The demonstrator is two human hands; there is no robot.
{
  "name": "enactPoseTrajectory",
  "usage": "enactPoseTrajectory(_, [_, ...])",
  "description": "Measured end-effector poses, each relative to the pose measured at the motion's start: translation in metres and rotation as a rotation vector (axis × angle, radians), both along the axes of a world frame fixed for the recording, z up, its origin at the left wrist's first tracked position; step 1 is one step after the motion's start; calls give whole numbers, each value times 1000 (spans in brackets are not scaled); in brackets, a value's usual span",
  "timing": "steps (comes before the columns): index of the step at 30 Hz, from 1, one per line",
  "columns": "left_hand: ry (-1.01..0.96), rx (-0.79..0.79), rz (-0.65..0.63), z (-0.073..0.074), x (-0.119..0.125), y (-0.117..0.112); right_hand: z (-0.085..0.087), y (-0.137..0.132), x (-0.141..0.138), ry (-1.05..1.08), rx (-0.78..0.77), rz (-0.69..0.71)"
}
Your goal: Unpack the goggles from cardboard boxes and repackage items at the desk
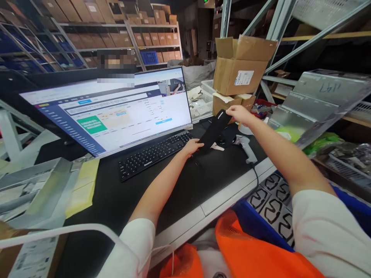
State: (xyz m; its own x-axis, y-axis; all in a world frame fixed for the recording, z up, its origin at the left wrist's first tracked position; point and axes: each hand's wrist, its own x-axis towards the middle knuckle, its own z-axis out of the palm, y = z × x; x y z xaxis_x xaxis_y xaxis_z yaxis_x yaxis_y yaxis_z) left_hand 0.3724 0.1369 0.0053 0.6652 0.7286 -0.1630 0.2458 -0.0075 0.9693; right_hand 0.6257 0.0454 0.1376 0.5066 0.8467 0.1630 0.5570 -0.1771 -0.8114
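Note:
Both my hands hold a flat, black, oblong piece with small white lettering near its far end. I cannot make out whether it is a pouch, a strap or something else. My right hand pinches its upper right end. At its lower left end my left hand grips the edge, close to the right side of the black keyboard. The piece is tilted above the dark desk mat. Just below my right hand lies a grey barcode scanner with a cable. A small white scrap shows under the piece.
A lit monitor stands behind the keyboard. An open cardboard box sits on other boxes at the back right. Left are yellow papers and a grey tray. A blue crate with packed black-outlined parts stands below the desk's right edge.

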Motion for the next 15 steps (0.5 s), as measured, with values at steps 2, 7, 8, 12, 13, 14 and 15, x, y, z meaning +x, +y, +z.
enactPoseTrajectory(2, [52,45,67,-5,10,7,-21,7,11,-35,-54,-57])
enactPoseTrajectory(7, [176,177,179,-12,30,19,-65,23,36,-117,-205,-139])
enactPoseTrajectory(8, [203,203,188,-12,32,20,-71,26,40,-133,-240,-144])
enactPoseTrajectory(12, [293,398,182,-5,29,18,-89,26,52,-205,-316,-137])
enactPoseTrajectory(13, [327,513,160,-1,24,14,-91,21,55,-224,-310,-130])
enactPoseTrajectory(14, [361,633,128,4,17,8,-93,12,58,-241,-295,-123])
enactPoseTrajectory(15, [394,748,84,10,6,2,-94,0,62,-256,-273,-119])
